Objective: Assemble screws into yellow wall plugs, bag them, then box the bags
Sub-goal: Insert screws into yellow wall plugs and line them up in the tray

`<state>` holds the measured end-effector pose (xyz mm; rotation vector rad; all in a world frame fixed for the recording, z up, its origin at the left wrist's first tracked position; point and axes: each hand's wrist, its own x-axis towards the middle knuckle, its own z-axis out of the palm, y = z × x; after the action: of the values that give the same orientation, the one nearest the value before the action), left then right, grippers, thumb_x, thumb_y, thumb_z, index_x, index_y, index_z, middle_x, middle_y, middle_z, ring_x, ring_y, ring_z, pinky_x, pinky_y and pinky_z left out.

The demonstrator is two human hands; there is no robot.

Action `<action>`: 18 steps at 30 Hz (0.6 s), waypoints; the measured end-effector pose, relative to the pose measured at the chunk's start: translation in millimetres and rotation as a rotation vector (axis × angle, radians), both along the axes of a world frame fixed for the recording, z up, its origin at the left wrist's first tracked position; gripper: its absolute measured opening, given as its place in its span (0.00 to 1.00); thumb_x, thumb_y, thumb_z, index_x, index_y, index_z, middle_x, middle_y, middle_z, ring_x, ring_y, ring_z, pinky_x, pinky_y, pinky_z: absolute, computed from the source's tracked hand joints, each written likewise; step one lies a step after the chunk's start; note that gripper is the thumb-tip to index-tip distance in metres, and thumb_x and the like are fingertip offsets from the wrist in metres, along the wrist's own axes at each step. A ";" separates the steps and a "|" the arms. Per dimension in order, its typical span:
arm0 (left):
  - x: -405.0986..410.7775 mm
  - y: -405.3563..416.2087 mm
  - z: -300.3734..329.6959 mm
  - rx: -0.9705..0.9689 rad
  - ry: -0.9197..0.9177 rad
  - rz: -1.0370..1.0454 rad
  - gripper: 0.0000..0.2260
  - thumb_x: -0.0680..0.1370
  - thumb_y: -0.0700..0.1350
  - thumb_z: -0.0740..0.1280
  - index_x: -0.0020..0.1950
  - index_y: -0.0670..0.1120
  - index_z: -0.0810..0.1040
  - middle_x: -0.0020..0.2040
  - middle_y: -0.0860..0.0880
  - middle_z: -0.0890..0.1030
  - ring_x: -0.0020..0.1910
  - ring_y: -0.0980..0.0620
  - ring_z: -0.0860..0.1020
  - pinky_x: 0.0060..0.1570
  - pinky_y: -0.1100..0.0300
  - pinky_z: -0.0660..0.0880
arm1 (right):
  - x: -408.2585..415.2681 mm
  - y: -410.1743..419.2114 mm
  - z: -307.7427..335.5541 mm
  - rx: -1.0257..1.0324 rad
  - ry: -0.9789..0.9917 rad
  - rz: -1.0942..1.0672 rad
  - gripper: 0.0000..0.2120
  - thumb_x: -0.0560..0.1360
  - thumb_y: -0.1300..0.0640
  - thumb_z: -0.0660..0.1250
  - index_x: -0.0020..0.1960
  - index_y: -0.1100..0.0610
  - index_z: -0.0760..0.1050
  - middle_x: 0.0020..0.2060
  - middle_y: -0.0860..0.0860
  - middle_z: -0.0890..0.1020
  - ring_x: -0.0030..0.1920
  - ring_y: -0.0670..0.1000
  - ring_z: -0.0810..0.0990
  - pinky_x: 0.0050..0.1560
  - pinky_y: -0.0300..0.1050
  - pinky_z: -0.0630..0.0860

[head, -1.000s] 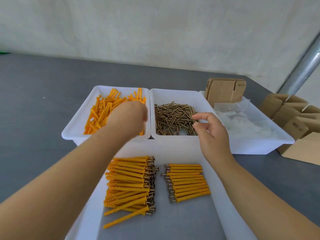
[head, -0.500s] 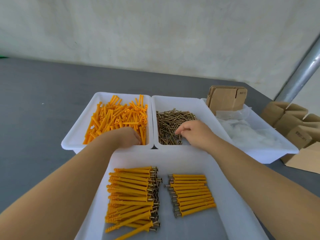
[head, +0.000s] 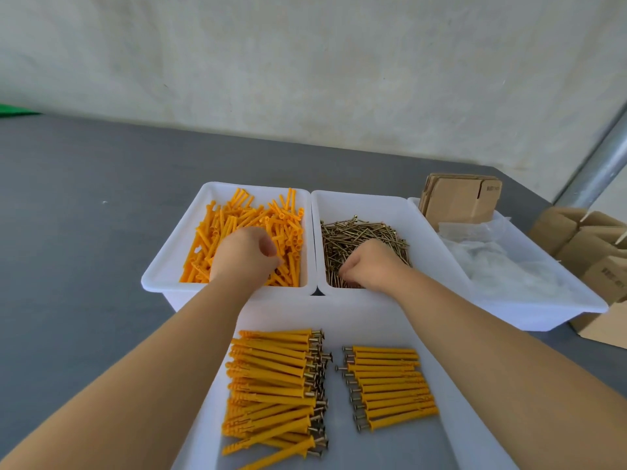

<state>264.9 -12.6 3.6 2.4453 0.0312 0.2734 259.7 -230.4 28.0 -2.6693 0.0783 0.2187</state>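
Plugs [head: 237, 232], loose and yellow, fill the white bin [head: 169, 266] toward the desk's [head: 84, 232] far edge, and the left hand [head: 246, 259] is down among them, fingers curled in; whether it grips one I cannot tell. Right beside that bin, touching it, sits a second white bin [head: 417, 239] heaped with brassy screws [head: 356, 232], and the right hand [head: 371, 268] is buried in that pile, knuckles up, fingers tucked under, its grip hidden too. At the near edge lies a big white tray [head: 339, 310] holding two batches of finished plugs with screw heads showing: a thick stack [head: 271, 385] on the left, a neat row [head: 390, 385] on the right, heads facing each other across a narrow gap. Toward the right edge, a third bin [head: 543, 310] carries clear bags [head: 492, 259] and flat cardboard [head: 458, 201] standing at its far end. Folded boxes [head: 583, 239] crowd the desk's right edge.
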 end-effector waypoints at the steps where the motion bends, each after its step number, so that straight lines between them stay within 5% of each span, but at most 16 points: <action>1: -1.0 -0.1 0.5 -0.044 -0.036 0.015 0.09 0.74 0.44 0.75 0.42 0.54 0.75 0.40 0.56 0.78 0.36 0.57 0.77 0.28 0.63 0.70 | -1.4 -3.3 -1.7 0.063 -0.117 -0.043 0.07 0.76 0.62 0.71 0.52 0.58 0.86 0.50 0.53 0.86 0.52 0.52 0.83 0.59 0.52 0.79; 4: -4.3 -2.7 2.7 -0.104 -0.112 0.026 0.22 0.75 0.40 0.72 0.65 0.54 0.70 0.42 0.55 0.77 0.33 0.54 0.78 0.25 0.63 0.70 | -10.2 -10.7 -0.3 0.287 -0.392 -0.170 0.11 0.74 0.64 0.72 0.53 0.53 0.81 0.45 0.50 0.85 0.49 0.51 0.83 0.47 0.42 0.80; 7: -10.1 -2.8 9.5 -0.091 -0.127 -0.019 0.38 0.76 0.37 0.70 0.78 0.60 0.56 0.48 0.53 0.75 0.36 0.52 0.79 0.30 0.55 0.77 | -21.1 -16.8 5.9 0.494 -0.487 -0.236 0.29 0.74 0.65 0.72 0.69 0.47 0.69 0.44 0.47 0.82 0.47 0.45 0.80 0.35 0.29 0.73; 10: -15.6 -6.5 23.0 -0.133 -0.125 -0.085 0.29 0.78 0.39 0.68 0.75 0.57 0.64 0.49 0.51 0.77 0.39 0.48 0.81 0.37 0.50 0.82 | -36.3 -23.8 14.0 0.575 -0.491 -0.193 0.28 0.74 0.67 0.71 0.70 0.48 0.73 0.46 0.46 0.81 0.50 0.49 0.81 0.55 0.45 0.80; 12: -22.8 -16.0 35.5 -0.289 -0.130 -0.127 0.20 0.80 0.40 0.66 0.70 0.55 0.71 0.47 0.50 0.81 0.38 0.49 0.83 0.39 0.51 0.83 | -51.8 -29.7 16.8 0.645 -0.487 -0.178 0.23 0.75 0.68 0.69 0.63 0.46 0.77 0.44 0.48 0.82 0.48 0.51 0.84 0.50 0.48 0.82; 14: -35.5 -28.8 47.8 -0.482 -0.110 -0.199 0.13 0.81 0.37 0.62 0.62 0.51 0.77 0.43 0.49 0.83 0.31 0.53 0.82 0.33 0.56 0.82 | -65.3 -34.2 16.4 0.781 -0.491 -0.193 0.20 0.76 0.69 0.68 0.58 0.46 0.77 0.41 0.49 0.83 0.43 0.48 0.86 0.39 0.40 0.81; 16: -51.9 -43.7 55.6 -0.589 -0.050 -0.283 0.11 0.82 0.35 0.59 0.53 0.47 0.80 0.42 0.47 0.83 0.25 0.54 0.77 0.25 0.62 0.76 | -76.3 -37.0 15.0 0.926 -0.492 -0.212 0.16 0.77 0.68 0.68 0.57 0.49 0.76 0.38 0.49 0.85 0.41 0.47 0.87 0.34 0.37 0.79; 18: -68.7 -59.2 56.3 -0.643 0.059 -0.369 0.10 0.83 0.35 0.60 0.51 0.43 0.81 0.43 0.43 0.84 0.27 0.53 0.76 0.28 0.63 0.77 | -83.1 -37.3 12.5 1.037 -0.503 -0.220 0.13 0.78 0.66 0.68 0.56 0.50 0.76 0.37 0.48 0.86 0.41 0.49 0.87 0.33 0.38 0.79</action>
<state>196.1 -71.9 59.9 1.7743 -0.2641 0.0156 176.6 -267.8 40.5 -1.5975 0.0700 -0.3901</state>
